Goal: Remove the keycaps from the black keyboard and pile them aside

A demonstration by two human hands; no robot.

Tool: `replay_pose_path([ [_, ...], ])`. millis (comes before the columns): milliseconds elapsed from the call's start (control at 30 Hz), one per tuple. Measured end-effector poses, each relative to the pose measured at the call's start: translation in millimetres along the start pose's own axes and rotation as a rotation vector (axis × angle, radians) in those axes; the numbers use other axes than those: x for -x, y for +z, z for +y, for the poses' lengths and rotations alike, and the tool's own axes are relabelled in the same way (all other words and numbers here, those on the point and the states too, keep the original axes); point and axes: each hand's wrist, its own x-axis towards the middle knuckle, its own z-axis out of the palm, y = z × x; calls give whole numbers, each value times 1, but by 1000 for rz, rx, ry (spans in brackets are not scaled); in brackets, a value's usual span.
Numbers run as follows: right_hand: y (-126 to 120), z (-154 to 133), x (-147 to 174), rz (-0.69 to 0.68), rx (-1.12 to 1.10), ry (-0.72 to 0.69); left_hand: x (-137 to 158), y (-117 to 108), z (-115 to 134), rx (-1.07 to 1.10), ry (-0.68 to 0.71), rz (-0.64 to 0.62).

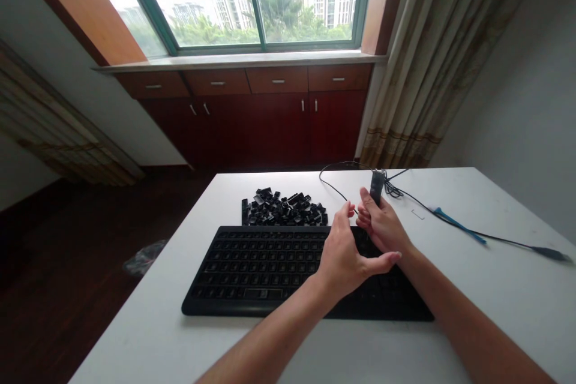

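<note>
A black keyboard with its keycaps off lies across the white table. My right hand is raised over its back right part, wrapped round a black, narrow, block-like tool that points away from me; its exact kind is unclear. My left hand hovers over the right half of the keyboard, in front of the right hand, with thumb and fingers spread and nothing visible in it. Behind the keyboard lies a heap of loose black keycaps.
The white table also carries a coiled black cable, a thin bent wire, a blue strip-like item and a dark cable plug. On the floor to the left lies a clear plastic bag. Cabinets stand beyond.
</note>
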Motion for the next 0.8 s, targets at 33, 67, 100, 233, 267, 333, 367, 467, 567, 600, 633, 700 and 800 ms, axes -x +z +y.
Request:
replay_pose_path([
  [33, 2, 2, 1, 30, -32, -19, 0, 0, 0, 7, 1, 1],
  [67, 4, 4, 1, 54, -52, -42, 0, 0, 0, 13, 2, 1],
  [100, 5, 6, 2, 64, -57, -63, 0, 0, 0, 18, 4, 1],
  [233, 4, 8, 3, 35, -9, -105, 0, -1, 2, 35, 13, 2],
  [267, 3, 8, 3, 33, 1, -99, 0, -1, 2, 37, 14, 2],
  [333, 2, 6, 1, 58, 25, -73, 0, -1, 2, 38, 12, 3],
  [367, 3, 5, 1, 77, 47, -58, 0, -1, 3, 38, 11, 1],
  [467, 6, 3, -1, 120, 112, -29, -1, -2, 3, 38, 9, -6],
  [567, 12, 5, 0, 111, 78, -34, -2, -2, 2, 56, 8, -3],
  [600, 14, 6, 1, 111, 48, -48, -2, -2, 2, 64, 7, 4],
  [633, 16, 7, 2, 115, 21, -69, -2, -2, 2, 72, 5, 13],
  [700, 18, 9, 5, 141, -10, -120, -2, -3, 1, 87, 4, 27],
  [800, 18, 11, 8, 171, -3, -183, 0, -3, 1, 114, 24, 28],
])
